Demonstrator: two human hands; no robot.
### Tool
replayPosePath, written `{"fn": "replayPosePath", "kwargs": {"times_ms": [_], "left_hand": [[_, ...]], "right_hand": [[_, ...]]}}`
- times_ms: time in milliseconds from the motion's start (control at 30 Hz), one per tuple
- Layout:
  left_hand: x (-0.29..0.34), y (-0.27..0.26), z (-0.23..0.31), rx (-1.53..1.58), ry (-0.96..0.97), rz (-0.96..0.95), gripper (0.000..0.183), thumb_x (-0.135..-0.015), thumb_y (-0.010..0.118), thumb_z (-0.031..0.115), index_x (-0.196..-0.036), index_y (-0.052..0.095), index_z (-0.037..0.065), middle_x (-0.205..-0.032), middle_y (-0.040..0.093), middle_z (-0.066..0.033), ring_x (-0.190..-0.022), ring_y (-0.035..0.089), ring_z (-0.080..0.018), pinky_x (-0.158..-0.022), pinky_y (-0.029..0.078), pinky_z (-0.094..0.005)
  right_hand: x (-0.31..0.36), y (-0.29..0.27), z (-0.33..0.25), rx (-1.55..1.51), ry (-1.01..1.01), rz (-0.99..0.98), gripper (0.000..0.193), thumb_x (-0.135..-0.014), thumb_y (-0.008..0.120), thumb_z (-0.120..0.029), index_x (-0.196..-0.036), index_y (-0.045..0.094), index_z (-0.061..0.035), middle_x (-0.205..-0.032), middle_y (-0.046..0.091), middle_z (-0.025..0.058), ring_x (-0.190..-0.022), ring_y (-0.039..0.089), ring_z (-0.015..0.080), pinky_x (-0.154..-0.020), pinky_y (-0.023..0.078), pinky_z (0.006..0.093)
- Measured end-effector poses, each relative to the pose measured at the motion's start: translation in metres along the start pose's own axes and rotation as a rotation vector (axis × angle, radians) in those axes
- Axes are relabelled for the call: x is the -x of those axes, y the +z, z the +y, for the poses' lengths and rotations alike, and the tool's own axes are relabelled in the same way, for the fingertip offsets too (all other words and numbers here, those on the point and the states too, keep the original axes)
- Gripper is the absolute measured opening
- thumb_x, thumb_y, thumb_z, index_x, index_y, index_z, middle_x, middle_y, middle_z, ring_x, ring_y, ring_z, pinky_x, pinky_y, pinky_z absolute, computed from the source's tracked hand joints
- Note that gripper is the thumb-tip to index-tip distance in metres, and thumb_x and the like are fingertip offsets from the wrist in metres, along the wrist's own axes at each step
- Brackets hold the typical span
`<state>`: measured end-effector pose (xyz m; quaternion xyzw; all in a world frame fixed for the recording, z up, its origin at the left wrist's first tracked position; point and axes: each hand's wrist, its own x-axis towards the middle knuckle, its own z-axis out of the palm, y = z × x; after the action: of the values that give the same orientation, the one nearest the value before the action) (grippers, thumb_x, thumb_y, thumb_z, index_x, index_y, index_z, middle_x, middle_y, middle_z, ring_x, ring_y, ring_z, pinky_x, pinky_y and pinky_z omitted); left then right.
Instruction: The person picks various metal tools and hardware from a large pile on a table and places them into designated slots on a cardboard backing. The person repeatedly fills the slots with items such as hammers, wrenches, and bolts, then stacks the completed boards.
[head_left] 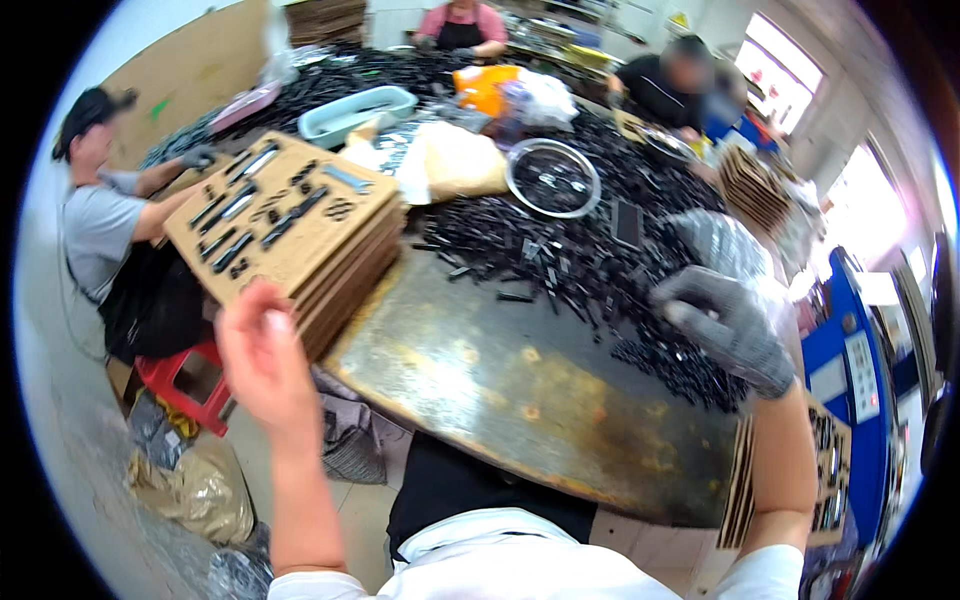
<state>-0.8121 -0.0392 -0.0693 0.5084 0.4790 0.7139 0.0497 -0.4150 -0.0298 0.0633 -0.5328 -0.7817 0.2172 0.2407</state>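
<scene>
My left hand (262, 350) is bare and slightly blurred. It is raised at the near corner of a stack of brown boards (345, 270), fingers loosely bent and apart, with nothing seen in it. On the top board, black and silver tool parts (292, 215) and a wrench (345, 180) lie in cut-outs. My right hand (728, 325) wears a grey knitted glove. Its fingers curve over the right side of a wide heap of small black parts (560, 250), thumb apart from them; no held part shows. A clear plastic bag (720, 245) lies just beyond this hand.
A metal table (480, 370) spans the middle. On the heap stand a round silver-rimmed bowl (553, 178), a pale blue tray (357, 116) and bags. More boards (830, 470) stand at right. Co-workers (105, 210) sit around, one by a red stool (185, 385).
</scene>
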Motion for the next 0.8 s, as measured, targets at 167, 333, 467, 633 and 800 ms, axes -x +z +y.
{"fn": "replayPosePath", "kwargs": {"times_ms": [167, 333, 467, 633, 800], "left_hand": [[-0.086, -0.162, -0.091, -0.157, -0.296, 0.194, 0.036, -0.100, 0.057, 0.020, -0.131, 0.053, 0.004, -0.120, 0.058, -0.0068, -0.099, 0.059, -0.0123, -0.083, 0.051, -0.0268], [-0.138, -0.179, -0.157, 0.013, -0.681, 0.084, 0.039, -0.100, 0.057, 0.029, -0.129, 0.051, 0.004, -0.107, 0.060, -0.0048, -0.085, 0.060, -0.0103, -0.071, 0.054, -0.0256], [-0.170, -0.175, -0.200, 0.161, -0.781, -0.094, 0.034, -0.101, 0.055, 0.031, -0.124, 0.057, 0.006, -0.096, 0.064, -0.0024, -0.075, 0.062, -0.0093, -0.067, 0.054, -0.0230], [-0.191, -0.177, -0.222, 0.079, -0.744, -0.150, 0.032, -0.101, 0.055, 0.026, -0.122, 0.059, 0.002, -0.095, 0.069, -0.0013, -0.071, 0.064, -0.0049, -0.061, 0.052, -0.0174], [-0.194, -0.177, -0.254, 0.120, -0.686, -0.189, 0.033, -0.101, 0.058, 0.025, -0.123, 0.054, 0.000, -0.084, 0.060, 0.0035, -0.064, 0.051, -0.0005, -0.058, 0.045, -0.0143]], "right_hand": [[-0.192, 0.135, -0.067, 0.008, -0.380, -0.014, 0.026, -0.091, 0.060, -0.020, -0.110, 0.067, -0.0034, -0.099, 0.071, 0.0167, -0.091, 0.068, 0.0265, -0.084, 0.052, 0.0368], [-0.361, 0.250, -0.111, 0.199, -0.397, 0.089, 0.030, -0.089, 0.055, -0.022, -0.109, 0.069, -0.0051, -0.106, 0.070, 0.0208, -0.099, 0.067, 0.0355, -0.090, 0.052, 0.0403], [-0.429, 0.288, -0.139, 0.867, -0.421, -0.229, 0.026, -0.092, 0.054, -0.019, -0.103, 0.072, -0.0030, -0.105, 0.071, 0.0175, -0.097, 0.069, 0.0313, -0.087, 0.053, 0.0411], [-0.458, 0.296, -0.146, 1.068, -0.508, -0.321, 0.040, -0.062, 0.081, -0.034, -0.097, 0.078, -0.0133, -0.102, 0.073, 0.0121, -0.090, 0.070, 0.0274, -0.078, 0.056, 0.0379], [-0.528, 0.347, -0.093, 1.055, -0.639, -0.253, 0.042, -0.060, 0.085, -0.028, -0.100, 0.079, -0.0157, -0.104, 0.074, 0.0088, -0.095, 0.071, 0.0272, -0.079, 0.056, 0.0396]]}}
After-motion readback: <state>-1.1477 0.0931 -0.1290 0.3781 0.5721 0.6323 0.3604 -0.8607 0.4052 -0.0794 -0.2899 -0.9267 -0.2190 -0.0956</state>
